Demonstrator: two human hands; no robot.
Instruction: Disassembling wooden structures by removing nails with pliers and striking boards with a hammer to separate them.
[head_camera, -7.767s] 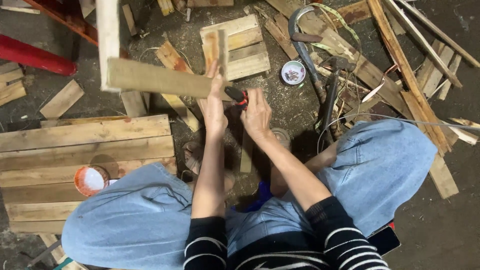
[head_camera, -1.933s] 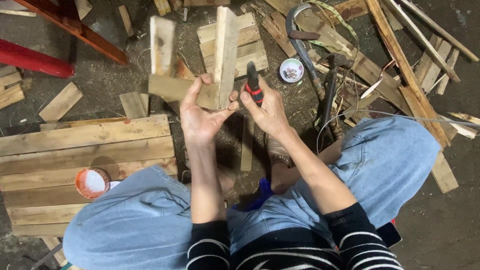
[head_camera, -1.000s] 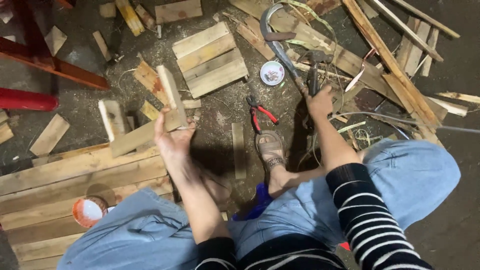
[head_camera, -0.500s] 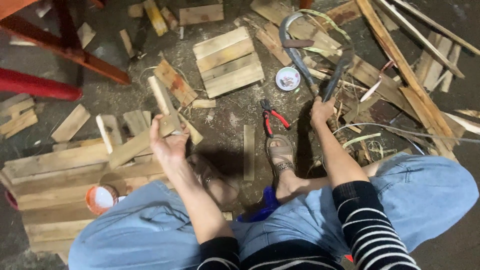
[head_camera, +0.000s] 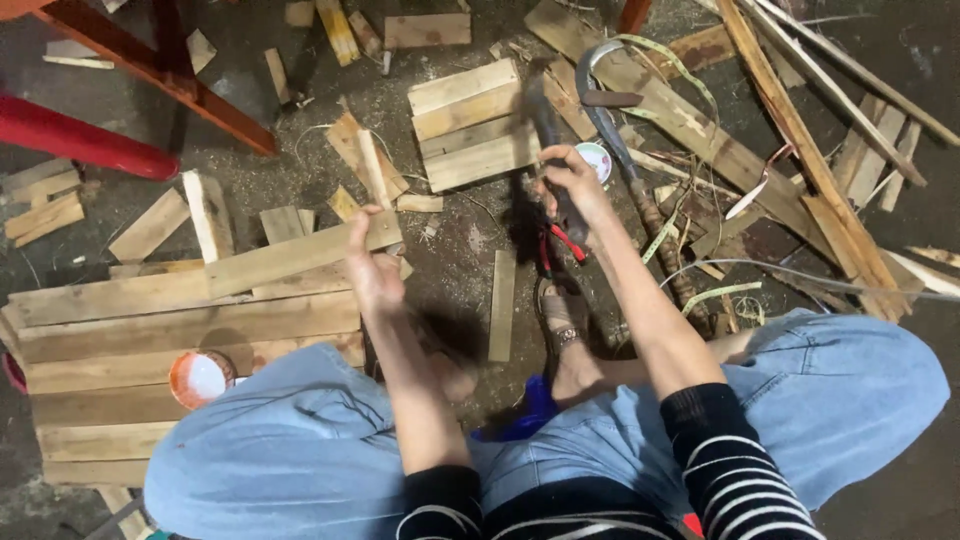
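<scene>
My left hand (head_camera: 372, 268) grips the right end of a nailed wooden piece (head_camera: 290, 258): a long slat with two short uprights, resting on the edge of a plank pallet (head_camera: 150, 330). My right hand (head_camera: 572, 182) is raised over the floor, closed around the handle of a dark hammer (head_camera: 548, 130), which is motion-blurred. Red-handled pliers (head_camera: 558, 248) lie on the floor just below that hand, by my sandalled foot (head_camera: 560, 325). A loose slat (head_camera: 501, 305) lies between my hands.
A stack of short boards (head_camera: 468, 125) lies ahead. A small round tin (head_camera: 600, 160) and a curved blade (head_camera: 603, 105) sit beside it. Scrap wood is piled at the right. A red metal frame (head_camera: 150, 70) stands top left. An orange-rimmed tub (head_camera: 200, 378) sits on the pallet.
My left hand lowered the wooden piece leftward onto the pallet. My right hand let go of the pliers, reached right, took the hammer and swung it back toward the middle.
</scene>
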